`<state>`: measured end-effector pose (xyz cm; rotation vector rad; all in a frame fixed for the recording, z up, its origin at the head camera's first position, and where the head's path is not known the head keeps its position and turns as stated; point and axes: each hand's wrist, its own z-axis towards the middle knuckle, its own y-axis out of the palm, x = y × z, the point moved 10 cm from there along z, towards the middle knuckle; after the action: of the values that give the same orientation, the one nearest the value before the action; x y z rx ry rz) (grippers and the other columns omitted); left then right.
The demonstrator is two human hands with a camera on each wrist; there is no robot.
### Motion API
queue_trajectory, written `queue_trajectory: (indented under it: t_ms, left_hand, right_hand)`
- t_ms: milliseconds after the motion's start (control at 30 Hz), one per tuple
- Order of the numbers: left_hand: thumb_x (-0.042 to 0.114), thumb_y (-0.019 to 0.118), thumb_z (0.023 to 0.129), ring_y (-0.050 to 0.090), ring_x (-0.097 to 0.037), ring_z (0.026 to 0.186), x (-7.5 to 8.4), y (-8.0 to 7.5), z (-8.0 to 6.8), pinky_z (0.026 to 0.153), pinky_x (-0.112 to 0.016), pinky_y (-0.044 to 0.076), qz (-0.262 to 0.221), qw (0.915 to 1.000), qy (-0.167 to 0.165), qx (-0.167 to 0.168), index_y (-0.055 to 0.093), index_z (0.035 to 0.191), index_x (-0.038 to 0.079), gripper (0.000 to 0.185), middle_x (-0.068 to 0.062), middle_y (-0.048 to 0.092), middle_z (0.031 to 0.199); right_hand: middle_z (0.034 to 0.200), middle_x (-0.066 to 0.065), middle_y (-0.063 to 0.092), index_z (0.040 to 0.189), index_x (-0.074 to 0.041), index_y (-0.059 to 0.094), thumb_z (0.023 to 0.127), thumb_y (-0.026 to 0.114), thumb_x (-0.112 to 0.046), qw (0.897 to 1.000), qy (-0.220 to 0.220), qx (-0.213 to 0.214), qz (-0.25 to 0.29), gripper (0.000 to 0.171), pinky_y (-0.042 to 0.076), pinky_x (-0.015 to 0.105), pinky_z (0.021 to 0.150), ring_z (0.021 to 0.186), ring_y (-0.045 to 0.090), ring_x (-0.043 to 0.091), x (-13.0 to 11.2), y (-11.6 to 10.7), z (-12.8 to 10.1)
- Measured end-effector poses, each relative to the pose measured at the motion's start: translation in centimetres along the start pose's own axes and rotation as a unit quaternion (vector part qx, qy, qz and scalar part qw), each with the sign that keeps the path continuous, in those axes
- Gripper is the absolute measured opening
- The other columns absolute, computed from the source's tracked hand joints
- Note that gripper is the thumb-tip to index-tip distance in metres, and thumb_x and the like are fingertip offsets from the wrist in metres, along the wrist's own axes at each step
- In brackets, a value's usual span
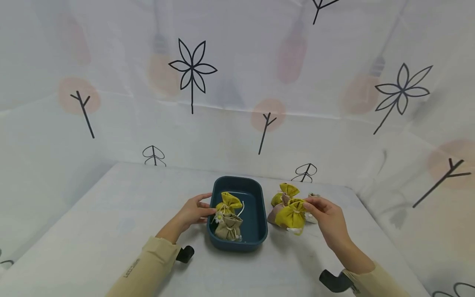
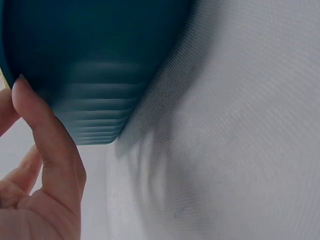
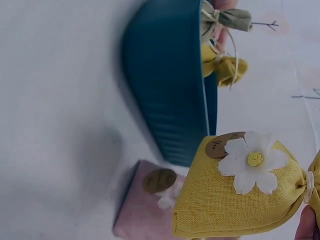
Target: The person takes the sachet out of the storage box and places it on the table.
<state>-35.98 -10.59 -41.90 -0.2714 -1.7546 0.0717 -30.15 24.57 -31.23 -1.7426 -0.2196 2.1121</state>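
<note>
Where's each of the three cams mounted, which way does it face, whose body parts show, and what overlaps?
Head: worn on the head, looks forward and down at the table and tub; left hand, right hand and sleeves show.
Left wrist: worn on that wrist, faces the tub's outer wall; part of the left hand shows.
Right wrist: worn on that wrist, faces the held yellow bag, tub beyond; a bit of each hand shows.
Shared: head and right wrist both show that bag and the tub.

Light's soft and kinda greyish in here, fuzzy shadows on the tabletop [image 1: 122,214], faint sheen on the ridged tub [image 2: 100,106]. Right-wrist view: yellow bag [image 3: 230,205] crisp, tub's far edge blurry.
</note>
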Motion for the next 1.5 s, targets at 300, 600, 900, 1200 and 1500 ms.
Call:
queue_trajectory:
  t_ms: [300,600,900,1200,1500]
  left_hand:
    - [0.015,0.073,0.082,0.060,-0.019,0.081,0.0,0.0,0.1,0.065,-0.032,0.054,-0.004,1.0000,-0.001,-0.002,0.044,0.139,0.016,0.064,-0.014,0.054,0.109]
    - [0.015,0.073,0.082,0.060,-0.018,0.081,0.1,0.1,0.1,0.064,-0.031,0.054,-0.004,1.0000,0.001,-0.005,0.044,0.140,0.016,0.065,-0.014,0.053,0.111]
    - [0.014,0.072,0.083,0.060,-0.018,0.081,0.2,0.1,0.1,0.065,-0.032,0.054,-0.006,1.0000,-0.001,-0.004,0.044,0.140,0.016,0.064,-0.014,0.053,0.110]
    - [0.013,0.072,0.083,0.060,-0.019,0.080,0.2,0.0,0.2,0.064,-0.031,0.054,-0.003,1.0000,0.000,0.002,0.044,0.140,0.016,0.063,-0.014,0.054,0.109]
    - [0.015,0.073,0.082,0.059,-0.019,0.081,-0.4,0.0,0.4,0.065,-0.031,0.054,0.000,1.0000,-0.009,0.003,0.044,0.140,0.016,0.065,-0.014,0.053,0.109]
  right_hand:
    - [0.091,-0.008,0.061,0.109,0.010,0.059,0.092,0.061,-0.018,1.000,-0.008,0.009,-0.010,0.032,0.048,0.015,0.072,0.082,0.056,0.002,2.1,-1.7,-0.4]
    - [0.089,-0.011,0.062,0.110,0.010,0.058,0.092,0.061,-0.021,1.000,0.003,0.012,-0.021,0.036,0.047,0.013,0.073,0.083,0.056,-0.001,4.4,-3.1,-0.1]
    - [0.095,0.003,0.064,0.109,0.000,0.063,0.091,0.061,-0.031,0.999,0.014,0.010,-0.034,0.036,0.049,0.022,0.075,0.085,0.057,0.008,9.8,-4.3,2.6]
    - [0.095,0.001,0.063,0.109,-0.001,0.062,0.088,0.063,-0.039,0.998,0.032,0.037,-0.029,0.043,0.048,0.018,0.072,0.086,0.057,0.008,14.4,-4.7,4.5]
    - [0.102,0.002,0.065,0.111,-0.009,0.064,0.084,0.063,-0.048,0.996,0.028,0.056,-0.069,0.047,0.046,0.013,0.070,0.089,0.059,0.009,18.0,-5.3,6.2]
